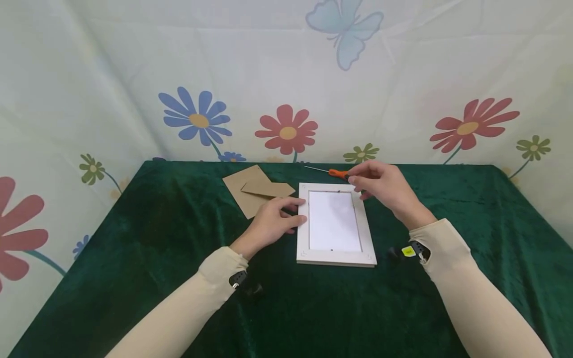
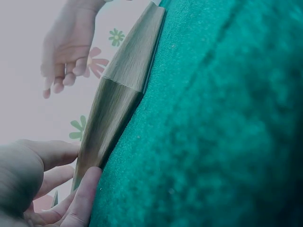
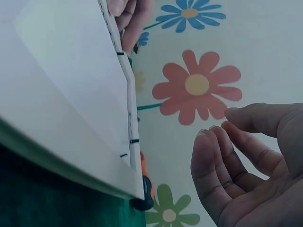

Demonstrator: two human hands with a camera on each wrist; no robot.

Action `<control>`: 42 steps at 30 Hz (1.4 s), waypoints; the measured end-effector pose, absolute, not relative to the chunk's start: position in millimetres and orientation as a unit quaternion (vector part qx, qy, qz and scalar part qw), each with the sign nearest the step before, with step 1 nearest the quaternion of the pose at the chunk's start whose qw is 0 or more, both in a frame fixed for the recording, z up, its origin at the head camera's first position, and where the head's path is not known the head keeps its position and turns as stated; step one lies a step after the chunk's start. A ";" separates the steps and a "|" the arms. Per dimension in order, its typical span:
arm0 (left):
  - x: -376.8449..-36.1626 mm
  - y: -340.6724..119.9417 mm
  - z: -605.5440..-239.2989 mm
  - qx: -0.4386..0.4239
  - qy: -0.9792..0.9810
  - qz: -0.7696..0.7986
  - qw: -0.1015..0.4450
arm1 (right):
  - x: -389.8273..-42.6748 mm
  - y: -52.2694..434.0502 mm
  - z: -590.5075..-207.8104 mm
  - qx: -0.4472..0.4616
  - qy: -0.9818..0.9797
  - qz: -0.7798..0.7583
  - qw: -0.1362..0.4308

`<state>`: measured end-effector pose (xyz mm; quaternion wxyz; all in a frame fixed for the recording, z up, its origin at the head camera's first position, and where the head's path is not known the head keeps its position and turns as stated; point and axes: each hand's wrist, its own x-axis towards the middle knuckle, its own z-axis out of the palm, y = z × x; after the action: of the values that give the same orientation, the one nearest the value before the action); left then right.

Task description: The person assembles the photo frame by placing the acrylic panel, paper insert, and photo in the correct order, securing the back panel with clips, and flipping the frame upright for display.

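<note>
This looks like a makeshift craft corner, perhaps at home rather than in a workshop: a table under a dark green velvet cloth (image 1: 134, 258), closed in on three sides by a pale sheet printed with flowers (image 1: 286, 130) and a butterfly (image 1: 344, 30).

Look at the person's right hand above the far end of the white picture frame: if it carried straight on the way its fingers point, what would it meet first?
Probably the orange-handled screwdriver, lying just beyond the right hand on the green cloth; depth is uncertain.
</note>
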<state>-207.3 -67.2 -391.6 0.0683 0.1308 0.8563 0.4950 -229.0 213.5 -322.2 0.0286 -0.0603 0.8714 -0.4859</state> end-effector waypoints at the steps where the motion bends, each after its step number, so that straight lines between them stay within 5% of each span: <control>1: -207.0 -67.5 -391.5 0.131 0.856 0.496 0.069 | -229.9 215.8 -322.0 -0.059 0.871 -0.488 0.029; 42: -207.9 -67.8 -395.6 0.140 0.857 0.492 0.063 | -256.3 265.6 -376.9 -0.043 0.846 -0.510 0.146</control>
<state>-207.9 -67.8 -395.6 0.0632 0.1398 0.8570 0.4920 -256.3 265.6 -376.9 0.1463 -0.0429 0.8465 -0.5101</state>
